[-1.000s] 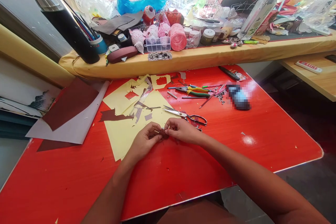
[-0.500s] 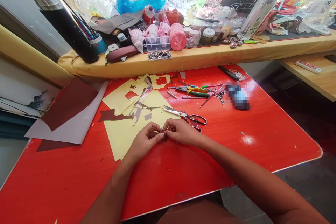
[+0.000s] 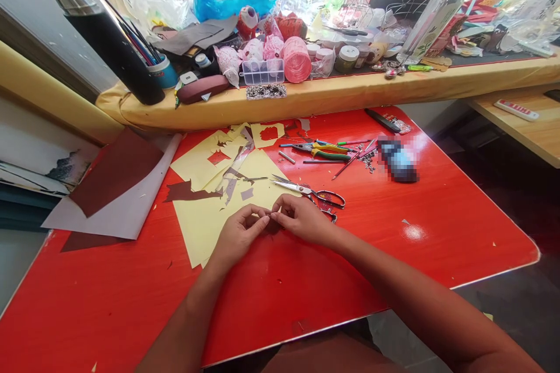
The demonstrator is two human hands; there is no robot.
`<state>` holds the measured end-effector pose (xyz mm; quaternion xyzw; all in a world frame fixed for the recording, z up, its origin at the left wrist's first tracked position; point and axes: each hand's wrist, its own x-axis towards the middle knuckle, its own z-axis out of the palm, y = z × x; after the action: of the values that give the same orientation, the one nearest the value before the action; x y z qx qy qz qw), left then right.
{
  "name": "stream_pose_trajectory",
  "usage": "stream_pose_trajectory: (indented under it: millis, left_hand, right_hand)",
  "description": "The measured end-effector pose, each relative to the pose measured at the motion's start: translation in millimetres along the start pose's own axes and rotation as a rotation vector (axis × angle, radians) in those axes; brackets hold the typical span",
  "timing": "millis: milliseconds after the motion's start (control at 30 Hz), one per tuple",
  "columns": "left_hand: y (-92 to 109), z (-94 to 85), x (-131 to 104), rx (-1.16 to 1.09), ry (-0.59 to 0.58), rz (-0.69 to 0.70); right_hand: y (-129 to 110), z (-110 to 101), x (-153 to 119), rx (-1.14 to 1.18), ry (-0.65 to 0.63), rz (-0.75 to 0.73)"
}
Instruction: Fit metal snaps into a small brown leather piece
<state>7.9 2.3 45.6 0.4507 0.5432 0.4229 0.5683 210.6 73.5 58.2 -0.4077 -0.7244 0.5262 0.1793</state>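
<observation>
My left hand [image 3: 238, 234] and my right hand [image 3: 303, 220] meet above the red table, thumbs and forefingers pinched almost tip to tip. Between them is a small dark brown piece [image 3: 272, 225], mostly hidden by the fingers, its exact kind unclear. Just beyond my right hand lies a pair of scissors [image 3: 301, 189] with dark handles, blades pointing left. Yellow paper sheets [image 3: 192, 227] spread out beside and beyond my left hand, with brown and grey cut scraps [image 3: 186, 191] on top.
Pliers [image 3: 328, 151], pencils [image 3: 324, 162] and small metal bits [image 3: 368, 162] lie farther back on the red table [image 3: 376, 250]. Large brown and white sheets [image 3: 118, 172] overhang the left side. A crowded ledge behind holds a black flask [image 3: 114, 49], jars [image 3: 347, 58] and plastic bags.
My fingertips have shifted slightly, with my right hand a touch higher. A little more of the brown piece shows below them. Everything on the table stays in place.
</observation>
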Motion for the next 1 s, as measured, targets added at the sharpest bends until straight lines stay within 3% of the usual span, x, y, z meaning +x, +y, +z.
stream_pose_trajectory:
  millis: [233,367,700,1000]
  left_hand:
    - [3.8,2.9,1.3,-0.08,0.088,0.025]
    - [4.7,2.6,1.3,-0.033,0.077,0.063]
    - [3.2,4.7,1.5,-0.141,-0.014,-0.066]
    - [4.5,6.7,2.1,-0.192,0.034,-0.08]
  right_hand:
    - [0.9,4.8,-4.3,-0.052,0.055,-0.067]
    - [-0.2,6.3,-5.7,-0.082,0.072,-0.087]
    - [-1.7,7.3,-6.1,-0.106,0.051,-0.095]
    - [-3.8,4.3,-7.2,-0.116,0.028,-0.079]
